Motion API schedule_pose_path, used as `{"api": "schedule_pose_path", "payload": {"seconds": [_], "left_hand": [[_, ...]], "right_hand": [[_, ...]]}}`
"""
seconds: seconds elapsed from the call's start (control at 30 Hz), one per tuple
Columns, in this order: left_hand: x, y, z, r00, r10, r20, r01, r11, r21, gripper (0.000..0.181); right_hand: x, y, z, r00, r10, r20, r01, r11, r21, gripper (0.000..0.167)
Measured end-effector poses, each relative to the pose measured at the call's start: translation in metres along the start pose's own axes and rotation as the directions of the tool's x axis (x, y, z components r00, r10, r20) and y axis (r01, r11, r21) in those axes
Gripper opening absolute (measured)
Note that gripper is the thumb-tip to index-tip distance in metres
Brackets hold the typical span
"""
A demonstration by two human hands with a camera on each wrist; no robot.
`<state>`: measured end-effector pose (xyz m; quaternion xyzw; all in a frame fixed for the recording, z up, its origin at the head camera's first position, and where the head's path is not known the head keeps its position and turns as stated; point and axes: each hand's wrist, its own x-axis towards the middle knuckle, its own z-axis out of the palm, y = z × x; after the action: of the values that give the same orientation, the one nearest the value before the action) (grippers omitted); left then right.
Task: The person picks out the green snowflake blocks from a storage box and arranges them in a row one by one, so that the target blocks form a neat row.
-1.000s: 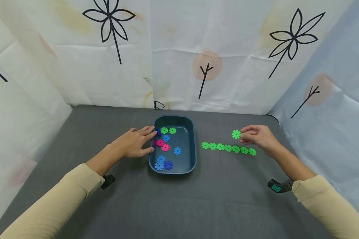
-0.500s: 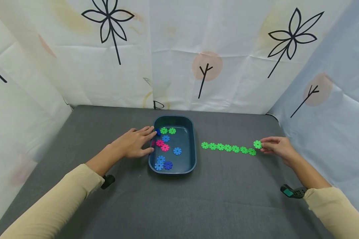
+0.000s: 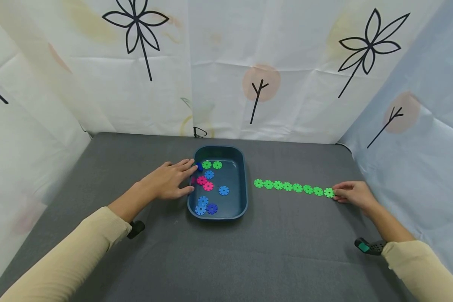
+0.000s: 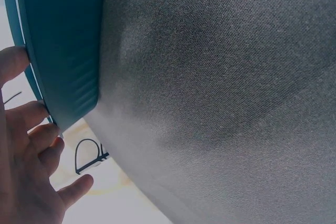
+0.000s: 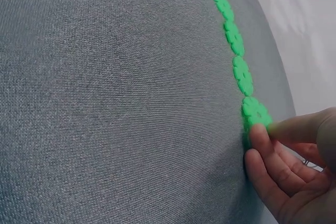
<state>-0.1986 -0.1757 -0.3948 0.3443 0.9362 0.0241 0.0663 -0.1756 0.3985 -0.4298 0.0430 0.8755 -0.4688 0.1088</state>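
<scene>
My right hand (image 3: 355,195) pinches a green notched disc (image 3: 329,192) by its outer edge, at the right end of a row of several like green discs (image 3: 287,186) on the table. In the right wrist view that pinched disc (image 5: 256,113) looks slightly tilted, close against its neighbour. My left hand (image 3: 172,180) rests on the left rim of a dark blue tray (image 3: 245,180), its fingers fairly straight and spread. Seen from the left wrist, the fingertips (image 4: 37,111) touch the tray's rim from outside.
Inside the tray lie two green discs (image 3: 212,165), pink discs (image 3: 205,183), and several blue discs (image 3: 223,191), mostly along its left side. A grey cloth (image 3: 249,260) covers the table. White printed curtains (image 3: 226,84) stand behind and at both sides.
My right hand has carried the green disc rightward and down to the table, at the right end of the row. The left hand and tray have stayed put.
</scene>
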Motion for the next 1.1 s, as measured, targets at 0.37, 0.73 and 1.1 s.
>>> {"api": "schedule_pose_path", "payload": {"seconds": [0.37,0.73,1.1], "left_hand": [[0.000,0.001,-0.001,1.000,-0.004,0.008,0.004,1.000,-0.002,0.072],[0.001,0.001,-0.001,1.000,0.001,-0.003,-0.001,1.000,0.010,0.070],[0.000,0.001,-0.001,1.000,0.001,-0.007,-0.001,1.000,0.014,0.071]], "right_hand": [[0.004,-0.003,-0.003,0.999,0.042,-0.003,-0.042,0.999,-0.023,0.041],[0.026,-0.049,-0.004,1.000,0.014,-0.005,-0.015,0.998,-0.054,0.047],[0.045,-0.125,0.043,0.985,-0.112,0.134,0.105,0.993,0.056,0.043]]}}
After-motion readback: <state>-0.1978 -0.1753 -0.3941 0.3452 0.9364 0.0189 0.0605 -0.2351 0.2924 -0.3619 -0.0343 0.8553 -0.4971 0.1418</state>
